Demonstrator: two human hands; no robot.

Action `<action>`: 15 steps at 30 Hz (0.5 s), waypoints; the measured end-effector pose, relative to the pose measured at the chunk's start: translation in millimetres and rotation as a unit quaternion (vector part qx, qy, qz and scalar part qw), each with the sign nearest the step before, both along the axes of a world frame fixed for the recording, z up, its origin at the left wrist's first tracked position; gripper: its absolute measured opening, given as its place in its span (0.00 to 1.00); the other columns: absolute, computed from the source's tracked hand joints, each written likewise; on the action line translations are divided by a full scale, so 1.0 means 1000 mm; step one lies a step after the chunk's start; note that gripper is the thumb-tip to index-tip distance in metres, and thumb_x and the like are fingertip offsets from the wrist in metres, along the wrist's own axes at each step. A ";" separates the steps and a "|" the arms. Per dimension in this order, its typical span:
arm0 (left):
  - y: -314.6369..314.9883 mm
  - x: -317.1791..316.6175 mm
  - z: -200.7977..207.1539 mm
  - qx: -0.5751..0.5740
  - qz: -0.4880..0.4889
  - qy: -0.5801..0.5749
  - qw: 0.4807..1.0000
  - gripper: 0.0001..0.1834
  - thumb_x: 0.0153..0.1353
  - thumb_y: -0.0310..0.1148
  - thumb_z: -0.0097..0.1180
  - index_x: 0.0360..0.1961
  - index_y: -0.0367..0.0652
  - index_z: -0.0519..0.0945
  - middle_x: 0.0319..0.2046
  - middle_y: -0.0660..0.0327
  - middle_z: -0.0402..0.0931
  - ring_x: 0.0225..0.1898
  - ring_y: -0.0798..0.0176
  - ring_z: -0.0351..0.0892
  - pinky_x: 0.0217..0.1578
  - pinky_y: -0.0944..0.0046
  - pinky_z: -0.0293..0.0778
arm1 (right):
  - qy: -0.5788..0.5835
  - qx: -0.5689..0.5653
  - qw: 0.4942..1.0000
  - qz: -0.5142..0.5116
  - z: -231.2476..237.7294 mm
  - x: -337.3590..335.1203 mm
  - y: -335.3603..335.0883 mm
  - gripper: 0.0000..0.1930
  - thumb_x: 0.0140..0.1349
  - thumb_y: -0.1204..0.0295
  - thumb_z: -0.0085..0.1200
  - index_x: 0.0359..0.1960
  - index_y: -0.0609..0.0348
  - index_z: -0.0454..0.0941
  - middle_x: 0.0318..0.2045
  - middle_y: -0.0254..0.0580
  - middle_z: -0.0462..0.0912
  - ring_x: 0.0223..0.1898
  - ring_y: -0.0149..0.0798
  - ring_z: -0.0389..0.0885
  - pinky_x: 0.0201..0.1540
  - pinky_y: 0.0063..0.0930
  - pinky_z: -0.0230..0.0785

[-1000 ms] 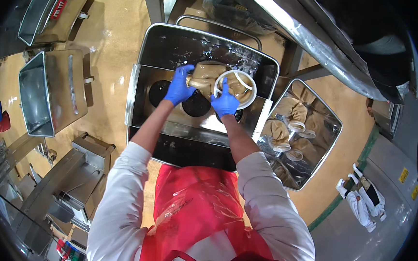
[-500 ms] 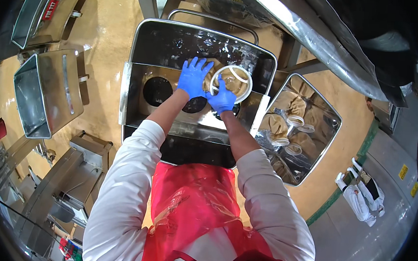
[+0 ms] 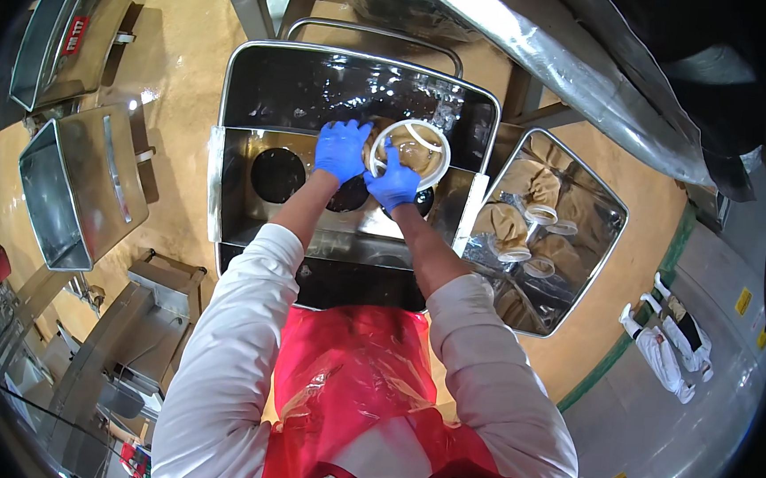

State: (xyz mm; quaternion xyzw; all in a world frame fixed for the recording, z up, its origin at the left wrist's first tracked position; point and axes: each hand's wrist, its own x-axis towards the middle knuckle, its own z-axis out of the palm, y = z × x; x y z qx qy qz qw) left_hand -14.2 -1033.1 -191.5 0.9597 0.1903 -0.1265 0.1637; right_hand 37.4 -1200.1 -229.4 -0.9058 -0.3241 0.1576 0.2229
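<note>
In the head view, a tan cloth filter bag with a white plastic ring (image 3: 445, 165) is held over a steel holder plate (image 3: 236, 159) with round holes. My right hand (image 3: 393, 185), in a blue glove, grips the near left side of the ring, with a finger hooked over it. Just left of the ring, my gloved left hand (image 3: 342, 151) closes its fingers on the bag's bunched cloth, which it partly hides. Beneath both hands, the plate spans a deep steel tub (image 3: 297, 66) whose inside is wet and dark. Its left hole (image 3: 278, 176) is uncovered; my arms partly cover the others.
A second steel tub (image 3: 618, 238) on the right holds several tan filter bags (image 3: 543, 192) with white rings. Two steel carts (image 3: 84, 191) stand at the left. A large metal chute (image 3: 555, 60) slants across the upper right. Two figures in white (image 3: 664, 352) are by the far right wall.
The view has shifted slightly. My left hand's spread fingers have drawn in and curled onto the cloth. My right hand keeps its grip on the ring.
</note>
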 end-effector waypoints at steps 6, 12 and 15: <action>0.003 0.008 -0.006 0.004 -0.026 0.012 1.000 0.23 0.53 0.49 0.66 0.49 0.53 0.81 0.41 0.57 0.81 0.43 0.51 0.84 0.42 0.48 0.79 | -0.043 0.038 0.998 -0.009 -0.013 -0.002 -0.001 0.39 0.47 0.55 0.71 0.64 0.48 0.73 0.28 0.43 0.87 0.27 0.53 0.87 0.32 0.46 0.81; 0.008 0.014 -0.016 0.005 -0.040 0.024 0.999 0.30 0.50 0.61 0.66 0.47 0.52 0.81 0.40 0.56 0.81 0.43 0.52 0.84 0.40 0.48 0.79 | -0.130 0.073 0.989 0.012 -0.017 -0.002 0.002 0.38 0.46 0.55 0.73 0.60 0.55 0.77 0.23 0.40 0.85 0.20 0.47 0.85 0.26 0.42 0.78; 0.008 0.013 -0.017 0.004 -0.041 0.016 0.999 0.29 0.49 0.61 0.66 0.45 0.52 0.81 0.40 0.57 0.81 0.42 0.52 0.84 0.39 0.48 0.79 | -0.133 0.081 0.988 0.008 -0.020 -0.003 0.001 0.38 0.47 0.55 0.73 0.60 0.55 0.76 0.23 0.40 0.84 0.21 0.47 0.85 0.27 0.42 0.78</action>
